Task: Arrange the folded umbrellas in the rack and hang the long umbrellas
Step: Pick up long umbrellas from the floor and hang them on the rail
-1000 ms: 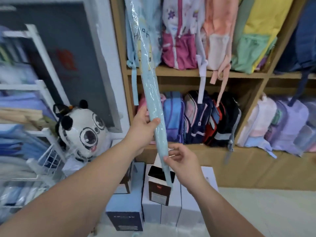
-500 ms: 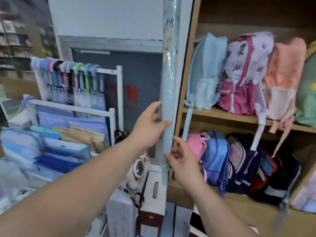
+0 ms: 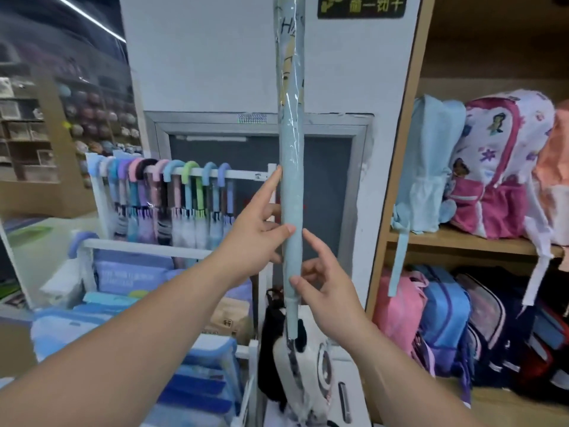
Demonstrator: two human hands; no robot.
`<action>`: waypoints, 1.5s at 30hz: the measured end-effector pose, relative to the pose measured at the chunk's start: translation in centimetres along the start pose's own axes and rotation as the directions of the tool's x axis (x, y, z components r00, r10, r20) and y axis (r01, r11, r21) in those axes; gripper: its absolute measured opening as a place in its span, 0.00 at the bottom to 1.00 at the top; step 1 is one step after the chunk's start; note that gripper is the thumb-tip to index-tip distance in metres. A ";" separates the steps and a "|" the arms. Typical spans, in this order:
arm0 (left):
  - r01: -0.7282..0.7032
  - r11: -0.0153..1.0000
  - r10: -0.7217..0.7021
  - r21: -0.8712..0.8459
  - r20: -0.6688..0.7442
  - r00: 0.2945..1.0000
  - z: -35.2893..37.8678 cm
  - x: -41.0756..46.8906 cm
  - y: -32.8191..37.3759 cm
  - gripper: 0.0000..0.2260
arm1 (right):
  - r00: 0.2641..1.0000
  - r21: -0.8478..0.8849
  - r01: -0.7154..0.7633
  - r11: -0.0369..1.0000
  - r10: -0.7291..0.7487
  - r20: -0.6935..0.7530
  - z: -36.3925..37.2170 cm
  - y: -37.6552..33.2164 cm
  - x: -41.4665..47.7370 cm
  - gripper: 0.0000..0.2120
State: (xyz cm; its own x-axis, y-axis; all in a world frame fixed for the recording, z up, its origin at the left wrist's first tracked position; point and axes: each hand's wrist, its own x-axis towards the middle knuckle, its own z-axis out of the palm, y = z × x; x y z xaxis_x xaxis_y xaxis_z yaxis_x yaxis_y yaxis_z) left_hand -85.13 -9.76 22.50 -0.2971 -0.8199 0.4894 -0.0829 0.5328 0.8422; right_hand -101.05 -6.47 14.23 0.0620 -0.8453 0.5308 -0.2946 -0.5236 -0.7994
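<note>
In left hand (image 3: pixel 251 245), upright long umbrella (image 3: pixel 292 180)

A wooden shelf (image 3: pixel 462 241) stood at three o'clock, with a pale blue backpack (image 3: pixel 428 167) and a pink-and-white backpack (image 3: pixel 505 167) on its upper board and more backpacks (image 3: pixel 446 318) below. A dark sign (image 3: pixel 360 6) hung at twelve o'clock on a white pillar (image 3: pixel 200 57). A panda toy (image 3: pixel 308 380) lay at six o'clock, with blue pouches (image 3: pixel 129 272) at eight.
</note>
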 end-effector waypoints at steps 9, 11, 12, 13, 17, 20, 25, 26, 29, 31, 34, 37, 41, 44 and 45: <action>0.068 0.993 -0.055 0.099 -0.126 0.990 -5.7 5.3 -3.3 0.36 | 0.989 0.051 0.084 0.995 -0.089 0.116 4.9 3.4 9.3 0.35; 0.078 0.992 -0.063 0.095 -0.151 0.987 -7.1 6.7 -3.7 0.36 | 0.984 0.074 0.107 0.991 -0.117 0.133 6.0 3.8 11.3 0.37; 0.074 0.994 -0.059 0.086 -0.158 0.986 -7.8 7.4 -4.0 0.36 | 0.982 0.084 0.120 0.989 -0.131 0.137 6.5 4.0 12.3 0.37; 0.067 0.994 -0.053 0.084 -0.163 0.985 -8.5 8.1 -4.3 0.37 | 0.980 0.094 0.131 0.987 -0.143 0.139 6.9 4.1 13.3 0.37; 0.030 0.994 -0.010 0.101 -0.192 0.981 -10.1 10.8 -4.8 0.37 | 0.981 0.087 0.147 0.985 -0.157 0.117 7.9 4.2 16.7 0.37; -0.021 0.994 0.041 0.109 -0.183 0.982 -11.4 13.8 -4.3 0.38 | 0.985 0.052 0.151 0.987 -0.155 0.075 8.0 3.4 19.9 0.38; -0.127 0.987 0.138 0.102 -0.116 0.984 -14.7 19.5 -2.0 0.36 | 0.982 -0.019 0.186 0.982 -0.187 -0.024 8.1 -0.1 26.0 0.38; -0.137 0.986 0.147 0.092 -0.109 0.983 -15.4 20.6 -1.5 0.36 | 0.983 -0.023 0.176 0.984 -0.177 -0.056 8.3 -0.8 27.1 0.38; -0.176 0.981 0.183 0.084 -0.083 0.980 -17.4 23.4 -0.6 0.34 | 0.985 -0.046 0.123 0.991 -0.128 -0.118 9.1 -2.7 29.8 0.37; -0.199 0.977 0.203 0.071 -0.055 0.978 -18.5 24.9 -0.3 0.35 | 0.981 -0.097 0.106 0.990 -0.120 -0.152 9.4 -3.7 31.1 0.37; -0.236 0.971 0.237 0.025 -0.031 0.971 -19.4 26.7 0.1 0.35 | 0.977 -0.139 0.080 0.987 -0.105 -0.184 9.2 -5.0 32.6 0.37; -0.256 0.967 0.256 -0.007 -0.021 0.967 -19.7 27.9 0.6 0.36 | 0.973 -0.202 0.078 0.976 -0.119 -0.199 8.8 -6.1 33.5 0.36; -0.280 0.958 0.278 -0.065 -0.033 0.960 -19.8 29.2 0.9 0.35 | 0.973 -0.238 0.071 0.969 -0.120 -0.198 8.3 -6.9 34.7 0.36; -0.292 0.953 0.290 -0.081 -0.045 0.956 -20.1 30.0 0.9 0.35 | 0.973 -0.237 0.087 0.967 -0.134 -0.189 8.1 -6.5 35.8 0.36; -0.291 0.953 0.288 -0.081 -0.051 0.956 -20.0 30.2 0.8 0.35 | 0.971 -0.236 0.099 0.967 -0.145 -0.188 8.2 -6.3 36.1 0.36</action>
State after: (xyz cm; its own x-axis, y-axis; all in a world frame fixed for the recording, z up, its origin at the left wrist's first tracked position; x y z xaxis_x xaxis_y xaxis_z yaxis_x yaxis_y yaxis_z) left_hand -75.10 -38.28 42.44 -0.2595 -0.6415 0.7219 0.0841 0.7297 0.6786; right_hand -89.17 -34.59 36.16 -0.0767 -0.7249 0.6846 -0.5035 -0.5644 -0.6541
